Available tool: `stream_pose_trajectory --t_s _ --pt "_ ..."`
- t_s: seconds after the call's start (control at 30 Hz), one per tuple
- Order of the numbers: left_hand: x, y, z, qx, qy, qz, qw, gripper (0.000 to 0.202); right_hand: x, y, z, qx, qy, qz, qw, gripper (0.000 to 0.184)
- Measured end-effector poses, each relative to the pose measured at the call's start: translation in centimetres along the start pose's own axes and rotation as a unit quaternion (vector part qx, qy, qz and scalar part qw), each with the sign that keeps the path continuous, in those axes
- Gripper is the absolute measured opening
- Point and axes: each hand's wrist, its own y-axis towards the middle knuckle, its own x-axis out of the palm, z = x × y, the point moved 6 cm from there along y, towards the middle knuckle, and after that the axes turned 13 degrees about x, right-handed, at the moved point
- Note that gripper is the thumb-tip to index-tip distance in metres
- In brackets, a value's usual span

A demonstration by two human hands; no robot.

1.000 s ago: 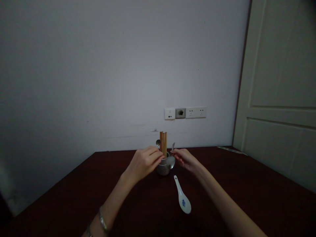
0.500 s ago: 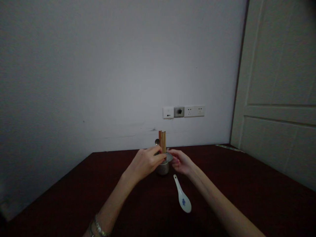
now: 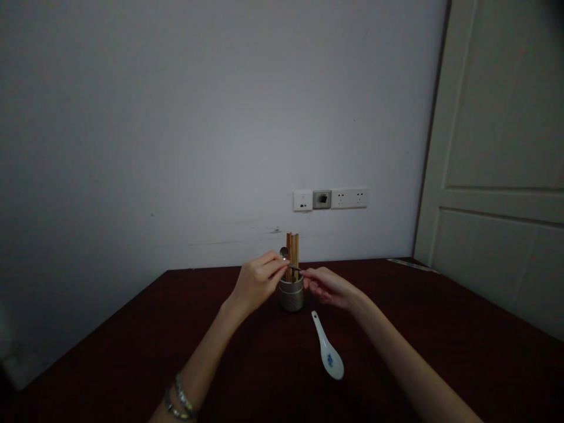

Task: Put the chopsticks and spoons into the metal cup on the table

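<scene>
Two shiny, silver-coloured bangles (image 3: 180,402) circle the left wrist, low down on my left. Further up, the person's left hand (image 3: 263,276) leans in over the dark red-brown tabletop (image 3: 176,317), thumb and fingertips drawn together on the near end of a slim, dark, metal-looking utensil (image 3: 295,268). Just beyond those fingertips, a small, round-bowled, shiny metal spoon (image 3: 284,253) stands bowl up, next to a bunch of slender orange-brown and tan wooden chopsticks (image 3: 293,249) standing upright in a grey, cylindrical, textured cup (image 3: 291,298). The utensil lies nearly level above the cup's rim, in front of the chopsticks; I can't make out its full shape. At its other end, the right hand (image 3: 328,286) pinches it between thumb and forefinger, the remaining fingers curled under. Nearer to me, below that hand, a white, glossy soup spoon with a blue motif (image 3: 328,353) lies on the tabletop, handle pointing towards the cup. Farthest right rises a pale panelled door (image 3: 497,153).
</scene>
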Motion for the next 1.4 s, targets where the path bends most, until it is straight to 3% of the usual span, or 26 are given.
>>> stream_pose_trajectory --t_s 0.23,0.4,0.5,0.67,0.87,1.1,1.27,1.4 --pt "-0.8 0.1 -0.5 -0.018 -0.026 0.059 0.998 0.017 -0.3 -0.4 -0.9 -0.041 -0.037 0.032 0.998 0.028" --pt "-1.1 0.2 -0.8 -0.048 -0.059 0.078 0.994 0.016 -1.7 -0.2 -2.0 -0.142 -0.127 0.201 0.961 0.023" --pt "-1.2 0.2 -1.0 -0.070 -0.061 0.075 0.993 0.016 -2.2 0.0 -2.1 -0.175 -0.146 0.250 0.941 0.015" --pt "-0.7 0.1 -1.7 -0.117 -0.073 0.038 0.990 0.015 -1.9 -0.9 -2.8 -0.215 -0.107 0.255 0.937 0.017" --pt "0.6 -0.5 -2.3 -0.160 -0.095 -0.030 0.982 0.016 1.1 -4.1 -4.8 -0.297 -0.146 0.223 0.917 0.028" --pt "2.1 -0.9 -2.4 -0.168 -0.119 -0.096 0.974 0.019 3.9 -6.5 -5.9 -0.421 -0.300 0.237 0.822 0.017" --pt "2.5 -1.2 -2.5 -0.176 -0.148 -0.091 0.969 0.019 3.8 -6.2 -5.6 -0.414 -0.331 0.256 0.808 0.017" --pt "1.7 -1.1 -3.2 -0.178 -0.180 -0.055 0.966 0.020 3.0 -6.0 -6.5 -0.398 -0.334 0.294 0.802 0.018"
